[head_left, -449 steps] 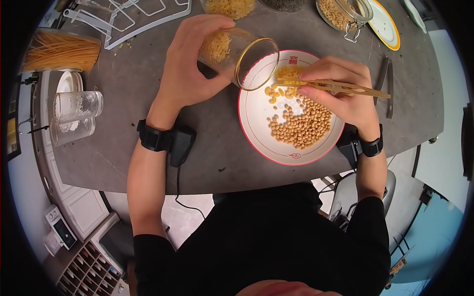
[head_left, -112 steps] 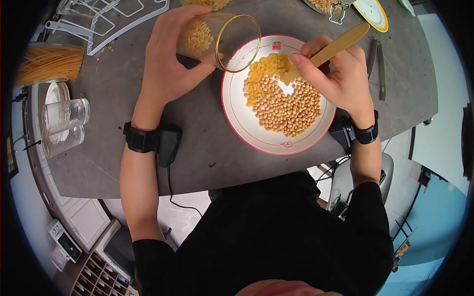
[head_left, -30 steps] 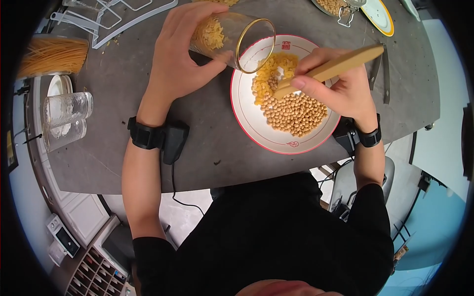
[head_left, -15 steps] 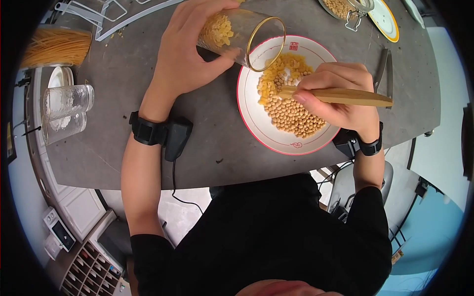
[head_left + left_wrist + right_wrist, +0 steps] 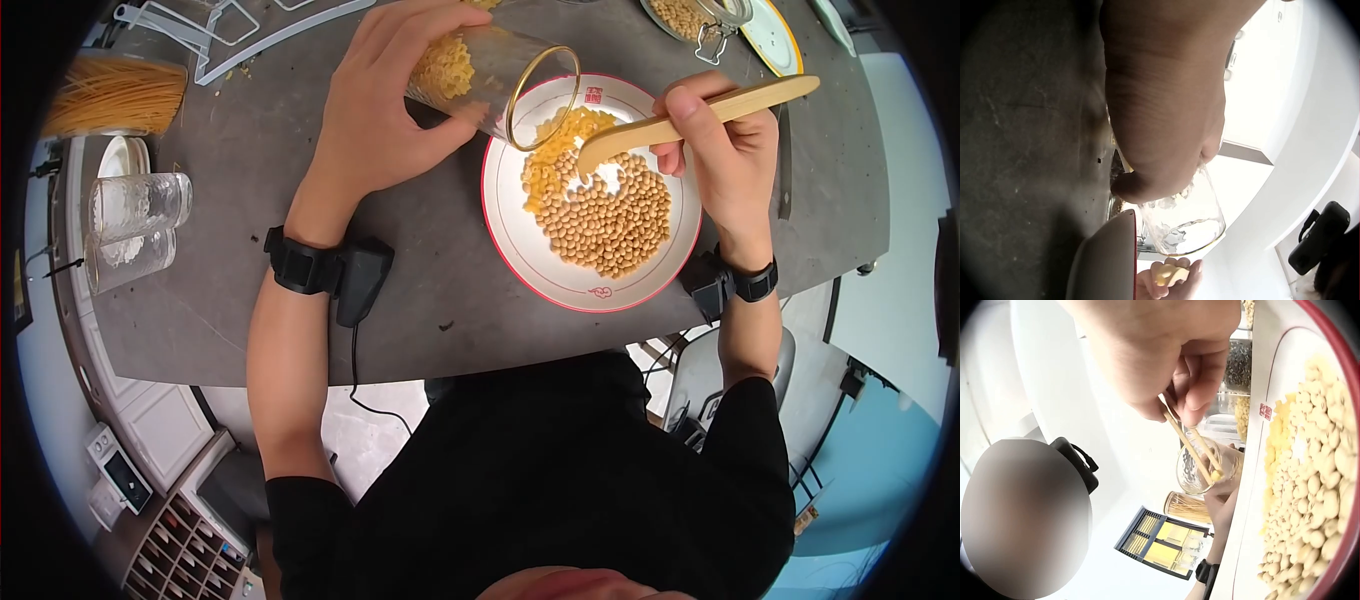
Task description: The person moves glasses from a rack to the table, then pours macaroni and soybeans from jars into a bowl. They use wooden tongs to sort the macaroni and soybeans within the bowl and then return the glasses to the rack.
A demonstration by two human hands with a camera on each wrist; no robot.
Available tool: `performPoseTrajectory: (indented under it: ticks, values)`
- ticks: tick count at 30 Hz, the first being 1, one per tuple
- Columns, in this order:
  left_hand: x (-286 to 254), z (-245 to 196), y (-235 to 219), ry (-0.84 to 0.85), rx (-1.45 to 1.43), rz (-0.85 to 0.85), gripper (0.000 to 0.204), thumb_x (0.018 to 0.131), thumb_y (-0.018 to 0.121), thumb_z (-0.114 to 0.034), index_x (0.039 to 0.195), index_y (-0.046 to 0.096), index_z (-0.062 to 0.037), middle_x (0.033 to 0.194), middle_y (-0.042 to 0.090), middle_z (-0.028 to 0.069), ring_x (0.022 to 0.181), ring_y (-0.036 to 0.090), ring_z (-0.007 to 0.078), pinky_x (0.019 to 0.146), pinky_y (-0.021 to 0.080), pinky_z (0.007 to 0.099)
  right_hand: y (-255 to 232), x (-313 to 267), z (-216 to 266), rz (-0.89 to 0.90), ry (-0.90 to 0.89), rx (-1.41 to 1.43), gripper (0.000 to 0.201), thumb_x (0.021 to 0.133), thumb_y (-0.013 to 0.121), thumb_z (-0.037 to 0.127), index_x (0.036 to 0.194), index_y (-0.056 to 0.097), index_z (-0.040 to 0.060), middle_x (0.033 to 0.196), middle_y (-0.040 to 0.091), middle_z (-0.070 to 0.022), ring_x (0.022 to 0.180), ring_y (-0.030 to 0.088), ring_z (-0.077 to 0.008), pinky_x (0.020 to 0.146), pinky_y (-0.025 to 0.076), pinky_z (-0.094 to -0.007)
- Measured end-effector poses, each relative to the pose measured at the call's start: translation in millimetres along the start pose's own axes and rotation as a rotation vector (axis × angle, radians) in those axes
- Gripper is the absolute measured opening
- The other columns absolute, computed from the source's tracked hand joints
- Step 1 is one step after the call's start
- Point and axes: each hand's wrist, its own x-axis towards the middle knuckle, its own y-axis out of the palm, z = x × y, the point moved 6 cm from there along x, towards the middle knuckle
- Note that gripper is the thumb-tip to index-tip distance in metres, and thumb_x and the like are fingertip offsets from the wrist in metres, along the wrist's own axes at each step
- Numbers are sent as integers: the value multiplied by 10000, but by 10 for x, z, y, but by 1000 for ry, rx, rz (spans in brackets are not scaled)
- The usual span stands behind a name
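Note:
My left hand (image 5: 385,115) grips a clear gold-rimmed glass (image 5: 495,75), tilted on its side with yellow pasta at its base and its mouth over the plate's upper-left rim. My right hand (image 5: 725,150) pinches wooden tongs (image 5: 700,115) above the red-rimmed white plate (image 5: 515,240). In the right wrist view, a yellow piece (image 5: 1217,475) sits between the tong tips (image 5: 1207,469), in line with the glass mouth. On the plate, yellow pasta (image 5: 545,175) lies along the upper left, touching the pale beans (image 5: 610,230) in the middle and right.
At the left stand a jar of spaghetti (image 5: 120,95) and clear glasses (image 5: 135,230). A white wire rack (image 5: 290,40) is at the back left. An open bean jar (image 5: 690,18), a yellow-rimmed plate (image 5: 772,35) and dark metal tongs (image 5: 785,185) are at the right.
The wooden tongs have lifted off the plate's contents, and their back end has swung up. More pasta lies on the plate's left than earliest. The left hand still holds the tilted glass.

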Motion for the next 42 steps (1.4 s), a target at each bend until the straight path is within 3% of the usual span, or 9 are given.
performPoseTrajectory:
  ticks: [6, 8, 10, 13, 17, 23, 30, 36, 42]
  values:
    - [9, -15, 10, 14, 1, 17, 687, 718, 900, -234, 1323, 609, -88, 1300, 658, 89, 1213, 604, 309, 1030, 485, 419, 180, -13, 141, -31, -236, 156, 180, 964, 706, 46, 1114, 707, -54, 1004, 757, -149, 785, 728, -155, 696, 597, -273]
    - [10, -9, 7, 3, 0, 16, 686, 719, 899, -233, 1323, 608, -87, 1303, 656, 89, 1214, 603, 307, 1031, 484, 417, 145, -58, 225, 23, -376, -95, 192, 952, 728, 62, 1104, 707, -55, 974, 759, -127, 775, 715, -148, 688, 582, -266]
    - [-4, 17, 3, -25, -18, 7, 677, 726, 897, -229, 1323, 609, -87, 1316, 649, 91, 1218, 601, 301, 1034, 482, 409, 47, -69, 233, 29, -302, -118, 154, 912, 774, 78, 1016, 738, -31, 909, 761, -89, 751, 706, -147, 659, 555, -268]
    - [-5, 21, 4, -41, -18, 20, 681, 729, 896, -216, 1329, 604, -83, 1327, 643, 91, 1222, 601, 294, 1038, 480, 401, 220, -29, 228, 286, -308, -474, 103, 833, 835, 109, 844, 764, 35, 790, 736, -47, 664, 694, -183, 592, 522, -303]
    - [-16, 39, 13, -50, -23, 21, 690, 727, 895, -205, 1336, 597, -77, 1334, 637, 92, 1226, 600, 289, 1040, 480, 398, 303, -47, 207, 367, -397, -471, 157, 829, 824, 103, 895, 731, -5, 768, 723, -98, 612, 655, -195, 546, 485, -301]
    - [-24, 52, 6, -78, -70, 14, 688, 730, 888, -189, 1341, 592, -75, 1320, 635, 91, 1227, 598, 279, 1039, 478, 393, 345, -52, 222, 353, -362, -529, 170, 830, 853, 184, 857, 748, 54, 763, 716, -59, 626, 674, -221, 565, 516, -327]
    - [-23, 47, -1, -49, -36, 8, 689, 720, 894, -186, 1334, 602, -78, 1314, 638, 83, 1210, 602, 281, 1027, 480, 389, 417, -111, 298, 339, -508, -669, 178, 826, 855, 207, 827, 735, 76, 691, 677, -37, 578, 634, -216, 515, 476, -328]
    - [-20, 42, 7, -50, -36, 4, 690, 715, 898, -195, 1330, 607, -82, 1311, 642, 80, 1205, 603, 286, 1027, 480, 395, 257, -53, 259, 282, -402, -517, 122, 851, 829, 121, 873, 750, 31, 757, 721, -65, 614, 668, -174, 544, 505, -299]
    - [-5, 6, 1, -20, -13, 16, 694, 711, 910, -220, 1324, 612, -90, 1314, 646, 81, 1217, 599, 296, 1036, 477, 403, 46, -66, 210, -97, -301, 45, 115, 936, 732, 32, 1015, 730, -51, 881, 757, -114, 697, 693, -134, 634, 563, -250]
